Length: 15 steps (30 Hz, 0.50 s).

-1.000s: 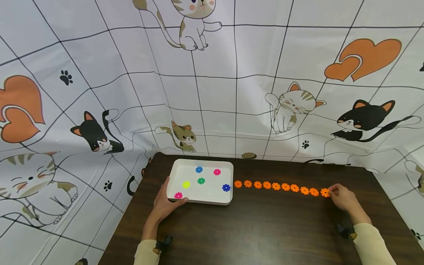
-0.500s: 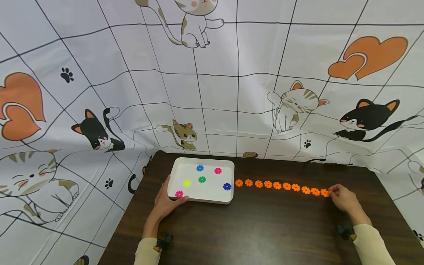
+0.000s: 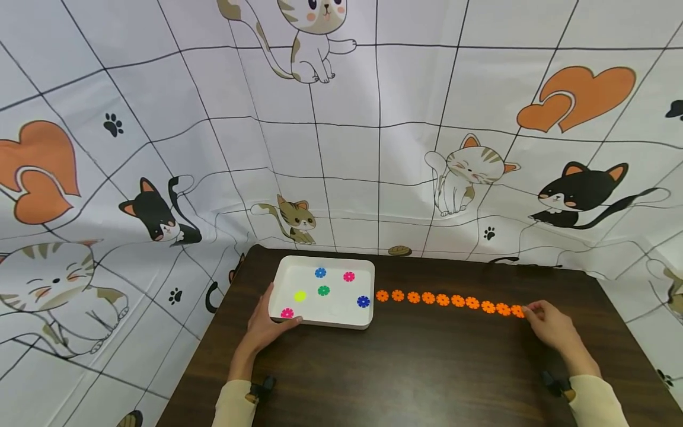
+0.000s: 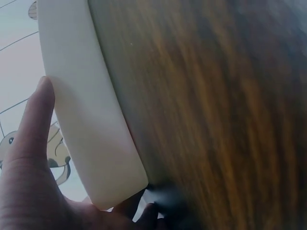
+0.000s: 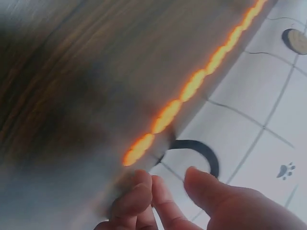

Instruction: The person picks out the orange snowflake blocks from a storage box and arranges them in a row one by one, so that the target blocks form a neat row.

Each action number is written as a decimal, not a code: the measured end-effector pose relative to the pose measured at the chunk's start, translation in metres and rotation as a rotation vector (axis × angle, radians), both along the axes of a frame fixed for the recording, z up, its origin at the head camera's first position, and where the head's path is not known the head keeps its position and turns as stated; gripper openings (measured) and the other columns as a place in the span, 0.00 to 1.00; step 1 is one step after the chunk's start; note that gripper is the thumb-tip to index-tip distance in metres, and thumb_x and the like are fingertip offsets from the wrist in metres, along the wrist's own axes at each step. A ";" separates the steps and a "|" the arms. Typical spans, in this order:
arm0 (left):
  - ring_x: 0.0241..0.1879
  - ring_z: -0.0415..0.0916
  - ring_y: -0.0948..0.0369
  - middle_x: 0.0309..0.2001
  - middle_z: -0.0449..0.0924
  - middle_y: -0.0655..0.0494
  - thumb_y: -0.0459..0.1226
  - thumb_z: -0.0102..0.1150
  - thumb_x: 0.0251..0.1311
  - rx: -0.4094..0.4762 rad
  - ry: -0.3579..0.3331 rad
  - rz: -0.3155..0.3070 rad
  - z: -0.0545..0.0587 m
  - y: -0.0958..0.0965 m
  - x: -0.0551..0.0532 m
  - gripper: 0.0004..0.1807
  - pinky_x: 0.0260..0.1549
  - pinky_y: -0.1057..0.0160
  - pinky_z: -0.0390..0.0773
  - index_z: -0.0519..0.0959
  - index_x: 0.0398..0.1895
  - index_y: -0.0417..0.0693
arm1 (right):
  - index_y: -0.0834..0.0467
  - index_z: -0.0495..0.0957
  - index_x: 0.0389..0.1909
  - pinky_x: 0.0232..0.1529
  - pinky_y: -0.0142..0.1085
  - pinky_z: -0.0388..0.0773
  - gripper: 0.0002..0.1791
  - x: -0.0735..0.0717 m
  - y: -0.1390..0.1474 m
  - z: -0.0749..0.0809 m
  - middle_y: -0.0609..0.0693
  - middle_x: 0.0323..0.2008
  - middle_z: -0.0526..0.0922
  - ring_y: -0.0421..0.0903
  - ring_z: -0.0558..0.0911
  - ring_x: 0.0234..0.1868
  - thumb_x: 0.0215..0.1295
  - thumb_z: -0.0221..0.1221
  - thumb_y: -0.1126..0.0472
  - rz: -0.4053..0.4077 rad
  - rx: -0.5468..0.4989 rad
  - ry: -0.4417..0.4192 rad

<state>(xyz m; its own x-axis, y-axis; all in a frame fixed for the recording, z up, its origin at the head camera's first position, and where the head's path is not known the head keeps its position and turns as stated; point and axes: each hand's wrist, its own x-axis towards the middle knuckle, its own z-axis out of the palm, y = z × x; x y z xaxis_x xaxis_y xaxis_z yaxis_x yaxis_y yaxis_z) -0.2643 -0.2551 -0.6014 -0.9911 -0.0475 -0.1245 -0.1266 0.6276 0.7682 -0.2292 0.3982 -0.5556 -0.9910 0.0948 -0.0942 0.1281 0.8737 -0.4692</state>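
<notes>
My left hand (image 3: 264, 326) grips the near left corner of a shallow white tray (image 3: 336, 317), thumb along its front wall and fingers round the left side. In the left wrist view, the thumb lies at the rim of the tray (image 4: 96, 110). Several orange notched plastic discs (image 3: 443, 300) run in one row from beside the tray to the right. My right hand (image 3: 555, 326) is at the row's right end, its fingertips right at the last orange disc (image 3: 516, 311). In the right wrist view, thumb and fingers stand apart with nothing between them, just short of the end disc (image 5: 138, 150).
Inside the tray lie loose discs: two pink (image 3: 349, 276), a light blue (image 3: 320, 273), a green (image 3: 324, 290), a yellow (image 3: 300, 296) and a dark blue (image 3: 363, 302). A cat-printed sheet (image 3: 347, 148) hangs behind the dark wooden table (image 3: 405, 373).
The last orange disc has shifted slightly left, closer to its neighbour, and my right hand has moved left with it. My left hand keeps its place at the tray; the head view sways slightly.
</notes>
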 end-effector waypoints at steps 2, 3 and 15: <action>0.83 0.34 0.37 0.84 0.40 0.45 0.59 0.77 0.46 -0.003 -0.002 0.009 -0.001 -0.002 -0.002 0.70 0.74 0.24 0.37 0.38 0.84 0.60 | 0.74 0.70 0.56 0.43 0.60 0.79 0.30 0.000 -0.008 0.003 0.76 0.49 0.81 0.70 0.82 0.46 0.82 0.43 0.47 0.006 -0.010 0.000; 0.83 0.34 0.37 0.84 0.40 0.45 0.59 0.77 0.46 -0.006 -0.001 0.012 -0.001 -0.003 -0.002 0.70 0.74 0.24 0.38 0.38 0.84 0.59 | 0.74 0.70 0.57 0.43 0.60 0.79 0.31 -0.001 -0.012 0.005 0.77 0.50 0.81 0.71 0.82 0.47 0.82 0.42 0.46 0.012 -0.017 -0.002; 0.83 0.36 0.38 0.85 0.37 0.44 0.64 0.74 0.41 -0.181 0.102 0.000 0.024 0.010 -0.014 0.71 0.71 0.22 0.44 0.38 0.84 0.64 | 0.67 0.73 0.59 0.43 0.58 0.81 0.30 -0.005 -0.065 0.017 0.72 0.51 0.83 0.66 0.84 0.48 0.80 0.47 0.42 0.079 -0.059 0.057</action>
